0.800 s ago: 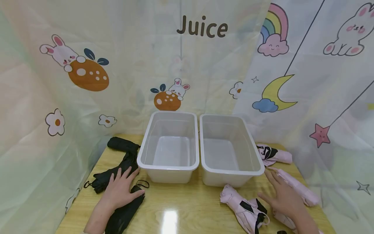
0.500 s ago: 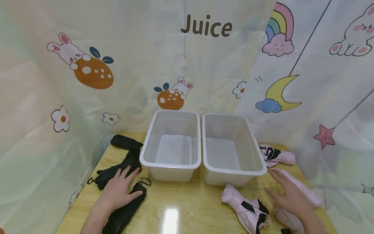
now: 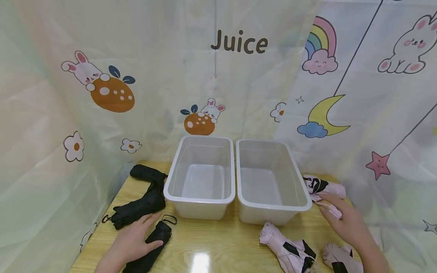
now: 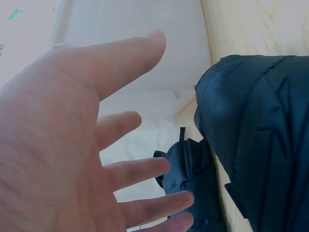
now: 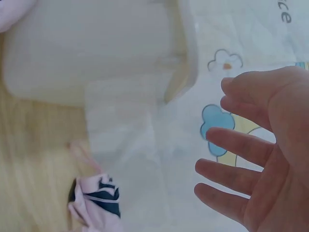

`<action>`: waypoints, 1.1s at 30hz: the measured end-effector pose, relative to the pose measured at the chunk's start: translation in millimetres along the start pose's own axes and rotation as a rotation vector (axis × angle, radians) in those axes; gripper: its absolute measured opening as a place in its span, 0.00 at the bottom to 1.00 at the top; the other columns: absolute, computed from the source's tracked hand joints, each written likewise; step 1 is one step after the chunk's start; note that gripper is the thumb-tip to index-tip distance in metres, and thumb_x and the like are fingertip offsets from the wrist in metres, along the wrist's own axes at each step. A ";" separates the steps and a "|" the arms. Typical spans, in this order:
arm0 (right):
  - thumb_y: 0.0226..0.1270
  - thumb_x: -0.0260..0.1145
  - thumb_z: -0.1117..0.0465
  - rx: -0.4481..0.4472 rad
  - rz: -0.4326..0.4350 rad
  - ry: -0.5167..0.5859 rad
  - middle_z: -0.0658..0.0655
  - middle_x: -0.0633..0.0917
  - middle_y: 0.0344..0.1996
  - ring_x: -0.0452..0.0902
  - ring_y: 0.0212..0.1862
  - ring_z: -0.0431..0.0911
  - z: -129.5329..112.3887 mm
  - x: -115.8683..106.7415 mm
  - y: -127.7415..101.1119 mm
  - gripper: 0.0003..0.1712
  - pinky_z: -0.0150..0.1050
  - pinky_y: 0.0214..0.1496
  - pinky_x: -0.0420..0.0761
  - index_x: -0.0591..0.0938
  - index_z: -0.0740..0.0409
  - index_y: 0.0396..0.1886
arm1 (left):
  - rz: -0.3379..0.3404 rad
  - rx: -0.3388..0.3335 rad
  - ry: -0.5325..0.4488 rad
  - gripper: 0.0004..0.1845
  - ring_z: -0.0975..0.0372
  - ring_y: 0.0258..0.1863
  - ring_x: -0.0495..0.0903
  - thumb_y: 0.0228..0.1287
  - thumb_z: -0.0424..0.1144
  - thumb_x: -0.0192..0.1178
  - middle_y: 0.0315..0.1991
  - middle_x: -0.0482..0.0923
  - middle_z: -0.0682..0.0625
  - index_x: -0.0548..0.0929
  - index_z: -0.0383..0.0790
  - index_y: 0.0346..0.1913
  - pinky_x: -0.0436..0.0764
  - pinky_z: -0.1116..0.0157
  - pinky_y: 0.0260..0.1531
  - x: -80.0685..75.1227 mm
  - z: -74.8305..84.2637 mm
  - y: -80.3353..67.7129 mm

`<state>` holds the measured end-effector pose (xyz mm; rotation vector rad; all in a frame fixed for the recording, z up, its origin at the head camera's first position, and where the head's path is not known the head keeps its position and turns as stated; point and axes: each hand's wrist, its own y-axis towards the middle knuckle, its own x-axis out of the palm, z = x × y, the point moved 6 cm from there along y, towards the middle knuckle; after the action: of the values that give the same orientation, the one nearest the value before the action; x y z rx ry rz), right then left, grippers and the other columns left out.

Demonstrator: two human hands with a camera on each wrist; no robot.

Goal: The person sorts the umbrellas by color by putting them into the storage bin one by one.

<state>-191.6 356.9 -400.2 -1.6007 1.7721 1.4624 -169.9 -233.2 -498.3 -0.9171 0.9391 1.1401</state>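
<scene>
My left hand hovers with spread fingers over a folded black umbrella on the left of the table. Two more black umbrellas lie beyond it, a middle one and a far one. In the left wrist view nothing is in the palm. My right hand, fingers extended, is over a pink umbrella that it mostly hides. Beyond the fingertips lies another pink umbrella with black patches. Nearer me are a front pink umbrella and a right-hand one. The right wrist view shows empty fingers.
Two white plastic bins, a left one and a right one, stand side by side at the back of the wooden table. Nothing lies inside either. A printed curtain hangs close behind and along both sides.
My right hand has moved forward, toward the far pink umbrella, uncovering more of the near right one. The left hand has shifted slightly toward me. The head view has tilted a little.
</scene>
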 end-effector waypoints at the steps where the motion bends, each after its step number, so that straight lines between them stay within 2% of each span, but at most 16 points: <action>1: 0.63 0.70 0.62 0.000 -0.013 0.014 0.65 0.81 0.52 0.74 0.52 0.66 -1.1 -0.1 3.0 0.22 0.67 0.42 0.72 0.80 0.59 0.57 | -0.005 -0.005 -0.001 0.49 0.45 0.55 0.76 0.45 0.67 0.69 0.64 0.70 0.42 0.68 0.53 0.72 0.75 0.39 0.41 1.6 -1.1 0.1; 4: 0.65 0.68 0.61 0.008 -0.042 0.045 0.65 0.80 0.54 0.73 0.54 0.65 -3.5 0.9 12.6 0.22 0.69 0.42 0.71 0.79 0.60 0.58 | -0.024 -0.013 -0.025 0.49 0.47 0.54 0.76 0.44 0.67 0.70 0.62 0.71 0.44 0.68 0.54 0.72 0.75 0.40 0.41 6.3 -3.7 -0.7; 5: 0.66 0.68 0.60 0.016 -0.053 0.042 0.64 0.80 0.54 0.74 0.53 0.61 -3.8 1.8 15.7 0.22 0.66 0.42 0.74 0.79 0.60 0.59 | -0.030 -0.016 -0.035 0.50 0.47 0.54 0.77 0.44 0.66 0.71 0.62 0.72 0.44 0.67 0.54 0.72 0.75 0.40 0.41 8.1 -4.7 -1.7; 7: 0.68 0.67 0.57 0.038 -0.085 0.052 0.65 0.78 0.57 0.75 0.52 0.62 -3.4 4.7 22.3 0.24 0.64 0.41 0.76 0.78 0.58 0.61 | -0.048 -0.024 -0.054 0.50 0.48 0.53 0.77 0.43 0.66 0.71 0.61 0.73 0.45 0.67 0.55 0.72 0.76 0.41 0.40 11.2 -6.2 -4.2; 10: 0.69 0.65 0.54 0.065 -0.124 0.085 0.64 0.76 0.60 0.77 0.51 0.57 0.2 13.0 34.9 0.25 0.54 0.41 0.80 0.76 0.55 0.64 | -0.080 -0.046 -0.077 0.51 0.49 0.51 0.78 0.42 0.66 0.72 0.59 0.74 0.44 0.67 0.54 0.72 0.76 0.41 0.39 16.5 -8.9 -6.7; 14: 0.71 0.63 0.55 0.079 -0.152 0.188 0.63 0.78 0.56 0.76 0.48 0.54 7.9 27.3 52.2 0.25 0.40 0.38 0.80 0.75 0.56 0.65 | -0.124 -0.069 -0.097 0.53 0.48 0.51 0.78 0.41 0.65 0.73 0.59 0.74 0.44 0.65 0.54 0.73 0.76 0.40 0.40 24.3 -11.1 -7.4; 16: 0.72 0.62 0.55 0.094 -0.173 0.252 0.65 0.78 0.55 0.76 0.48 0.54 12.5 34.5 57.8 0.26 0.38 0.37 0.80 0.74 0.58 0.66 | -0.144 -0.075 -0.115 0.54 0.47 0.50 0.78 0.40 0.65 0.74 0.59 0.73 0.43 0.64 0.54 0.73 0.76 0.40 0.39 28.4 -11.3 -7.7; 20: 0.73 0.60 0.52 0.169 -0.222 0.335 0.69 0.74 0.59 0.75 0.53 0.62 22.3 47.4 61.5 0.30 0.38 0.37 0.80 0.69 0.59 0.70 | -0.176 -0.062 -0.146 0.56 0.45 0.47 0.79 0.39 0.64 0.75 0.57 0.73 0.40 0.62 0.53 0.74 0.76 0.40 0.35 35.1 -10.2 -7.5; 25: 0.74 0.59 0.52 0.239 -0.265 0.439 0.72 0.71 0.60 0.79 0.47 0.59 27.1 59.6 61.2 0.34 0.41 0.35 0.82 0.63 0.61 0.73 | -0.188 -0.046 -0.127 0.55 0.49 0.40 0.79 0.38 0.61 0.77 0.51 0.74 0.43 0.64 0.51 0.73 0.77 0.45 0.30 40.0 -13.2 -8.5; 28: 0.75 0.58 0.54 0.236 -0.272 0.462 0.74 0.69 0.62 0.79 0.47 0.60 27.4 63.7 60.7 0.35 0.41 0.35 0.82 0.61 0.62 0.74 | -0.185 -0.047 -0.112 0.52 0.52 0.35 0.78 0.38 0.58 0.78 0.46 0.75 0.46 0.67 0.52 0.71 0.76 0.48 0.26 41.0 -16.8 -9.6; 33: 0.76 0.56 0.54 0.235 -0.284 0.495 0.74 0.61 0.68 0.71 0.57 0.70 28.2 68.8 62.8 0.35 0.45 0.40 0.82 0.57 0.61 0.76 | -0.133 -0.075 -0.036 0.50 0.53 0.34 0.77 0.37 0.56 0.79 0.45 0.75 0.48 0.71 0.54 0.68 0.76 0.49 0.24 38.4 -23.6 -10.4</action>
<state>-278.3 333.7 -438.0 -2.0999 1.7737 0.7394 -156.7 -244.9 -541.0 -1.0017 0.7984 1.0802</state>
